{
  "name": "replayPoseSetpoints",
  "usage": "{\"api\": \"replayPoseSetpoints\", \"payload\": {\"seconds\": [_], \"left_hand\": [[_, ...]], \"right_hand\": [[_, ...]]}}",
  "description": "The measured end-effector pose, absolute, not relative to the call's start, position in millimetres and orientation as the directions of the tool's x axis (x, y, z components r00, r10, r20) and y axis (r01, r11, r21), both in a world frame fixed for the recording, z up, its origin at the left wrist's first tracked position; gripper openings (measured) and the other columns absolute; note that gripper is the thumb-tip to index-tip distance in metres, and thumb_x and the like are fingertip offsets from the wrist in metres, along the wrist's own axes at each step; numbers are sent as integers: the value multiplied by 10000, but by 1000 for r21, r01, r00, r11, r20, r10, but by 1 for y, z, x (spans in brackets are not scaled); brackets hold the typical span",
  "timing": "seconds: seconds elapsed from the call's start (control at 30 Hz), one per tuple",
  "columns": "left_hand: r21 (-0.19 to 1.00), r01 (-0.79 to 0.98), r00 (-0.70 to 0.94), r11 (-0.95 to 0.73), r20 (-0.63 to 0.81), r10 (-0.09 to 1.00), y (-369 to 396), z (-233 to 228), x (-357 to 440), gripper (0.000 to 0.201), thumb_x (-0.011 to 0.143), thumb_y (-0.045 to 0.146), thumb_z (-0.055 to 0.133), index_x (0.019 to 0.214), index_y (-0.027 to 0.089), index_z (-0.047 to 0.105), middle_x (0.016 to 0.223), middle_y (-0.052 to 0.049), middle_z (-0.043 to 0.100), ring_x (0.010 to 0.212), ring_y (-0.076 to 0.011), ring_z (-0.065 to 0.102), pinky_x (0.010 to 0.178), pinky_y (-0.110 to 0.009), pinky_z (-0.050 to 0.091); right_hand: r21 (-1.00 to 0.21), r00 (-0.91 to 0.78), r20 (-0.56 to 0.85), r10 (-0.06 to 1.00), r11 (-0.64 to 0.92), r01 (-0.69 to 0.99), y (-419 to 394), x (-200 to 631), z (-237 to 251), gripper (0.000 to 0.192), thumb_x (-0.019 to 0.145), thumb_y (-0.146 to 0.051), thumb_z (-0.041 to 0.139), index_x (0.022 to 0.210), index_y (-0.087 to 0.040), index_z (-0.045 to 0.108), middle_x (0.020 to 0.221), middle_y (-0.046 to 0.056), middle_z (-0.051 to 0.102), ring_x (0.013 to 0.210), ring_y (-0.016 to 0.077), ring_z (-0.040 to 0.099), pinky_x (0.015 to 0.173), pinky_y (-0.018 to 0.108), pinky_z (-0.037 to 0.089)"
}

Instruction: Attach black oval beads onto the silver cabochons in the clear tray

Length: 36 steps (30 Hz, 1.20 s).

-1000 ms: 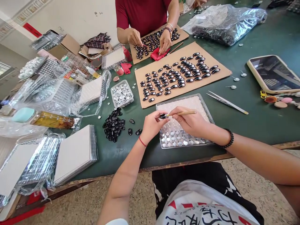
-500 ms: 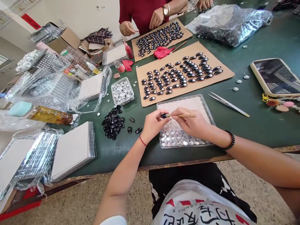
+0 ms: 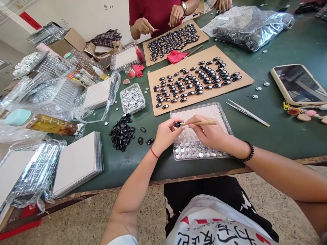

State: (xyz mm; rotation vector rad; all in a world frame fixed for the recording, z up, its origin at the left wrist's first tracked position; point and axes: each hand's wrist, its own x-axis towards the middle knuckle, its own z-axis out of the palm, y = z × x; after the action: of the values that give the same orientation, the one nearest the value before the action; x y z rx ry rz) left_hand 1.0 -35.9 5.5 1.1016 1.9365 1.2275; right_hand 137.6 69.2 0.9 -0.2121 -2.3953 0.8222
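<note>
Between thumb and fingers, my left hand [image 3: 166, 134] pinches a small glossy black oval piece [image 3: 178, 124] with a light patch at its right end. My right hand [image 3: 206, 134] grips a thin wooden stick [image 3: 207, 123], its tip close to that piece; whether they touch I cannot make out. Both hands are above a clear plastic tray [image 3: 176, 159] with a pale sheet and rows of round silvery pieces along its near side. To the left lie a heap of black oval pieces [image 3: 122, 134] and several loose ones.
A cardboard sheet [image 3: 157, 109] with rows of black pieces lies beyond the tray. Tweezers [image 3: 251, 114] and a phone [image 3: 300, 83] are on the right. Left stand a tub of small discs [image 3: 133, 99], stacked trays [image 3: 76, 163] and a bottle [image 3: 55, 124]. A co-worker's hands [image 3: 144, 26] work opposite.
My hands stay nearly in place, and the stick in my right hand has shifted slightly. Across the table, the co-worker's hands have moved a little. The whole view has drifted slightly.
</note>
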Motion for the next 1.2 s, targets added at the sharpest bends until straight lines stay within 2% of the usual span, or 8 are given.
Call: {"api": "replayPoseSetpoints", "payload": {"seconds": [0.3, 0.5, 0.67, 0.87, 0.97, 1.07, 1.13, 1.2], "left_hand": [[929, 285, -497, 236, -67, 865, -34, 8, 2, 223, 700, 289, 567, 863, 167, 658, 537, 12, 547, 436, -74, 418, 448, -198, 339], [924, 274, -578, 268, -65, 813, -33, 7, 2, 216, 717, 315, 544, 808, 155, 656, 582, 1, 588, 460, -88, 473, 473, -201, 374], [925, 254, -542, 282, -105, 834, -33, 5, 0, 232, 709, 266, 542, 893, 161, 637, 690, -10, 616, 502, -90, 481, 492, -202, 391], [916, 284, -509, 282, -105, 854, -33, 9, 4, 226, 734, 312, 537, 886, 164, 615, 581, 16, 556, 469, -83, 450, 462, -195, 361], [934, 220, -494, 281, -141, 858, -32, 11, 10, 213, 744, 341, 539, 851, 164, 588, 564, 25, 534, 423, -59, 405, 413, -179, 311], [960, 135, -514, 244, -143, 846, -34, 15, 12, 207, 755, 353, 533, 851, 170, 553, 628, 16, 564, 387, -35, 372, 389, -171, 296], [960, 203, -565, 192, -45, 824, -35, 21, 6, 195, 760, 336, 536, 865, 172, 551, 575, 27, 542, 404, -43, 407, 415, -169, 328], [940, 303, -609, 158, 64, 790, -32, 28, -6, 193, 764, 325, 533, 873, 168, 559, 545, 28, 528, 438, -56, 450, 441, -169, 355]], "right_hand": [[-592, -830, 463, 312, 805, -28, 69, 135, 1, 163, 871, -195, 347, 902, -176, 505, 835, 53, 599, 702, 142, 545, 608, 255, 404], [-378, -846, 512, 152, 923, -63, 62, 132, 1, 177, 846, -156, 346, 906, -164, 513, 881, 69, 590, 667, 128, 529, 570, 253, 364], [-291, -860, 494, 129, 957, -24, 61, 132, 1, 155, 839, -168, 359, 896, -173, 503, 839, 46, 579, 580, 115, 481, 521, 258, 306], [-449, -862, 468, 193, 893, -43, 63, 134, 7, 154, 827, -157, 375, 889, -164, 516, 827, 51, 584, 628, 127, 507, 538, 250, 330], [-758, -844, 381, 378, 650, -51, 70, 133, 14, 167, 857, -213, 365, 809, -157, 515, 783, 50, 584, 681, 131, 525, 576, 245, 372], [-995, -858, 103, 504, 45, -92, 85, 131, 21, 220, 874, -304, 349, 791, -158, 491, 694, 17, 548, 484, 77, 446, 458, 219, 351], [-913, -870, -54, 491, -377, -156, 96, 130, 23, 226, 874, -329, 349, 805, -160, 482, 661, -9, 513, 383, 43, 343, 380, 204, 290], [-769, -867, -127, 482, -600, -220, 104, 131, 26, 207, 868, -317, 374, 800, -160, 489, 648, -22, 491, 364, 25, 315, 361, 193, 252]]}}
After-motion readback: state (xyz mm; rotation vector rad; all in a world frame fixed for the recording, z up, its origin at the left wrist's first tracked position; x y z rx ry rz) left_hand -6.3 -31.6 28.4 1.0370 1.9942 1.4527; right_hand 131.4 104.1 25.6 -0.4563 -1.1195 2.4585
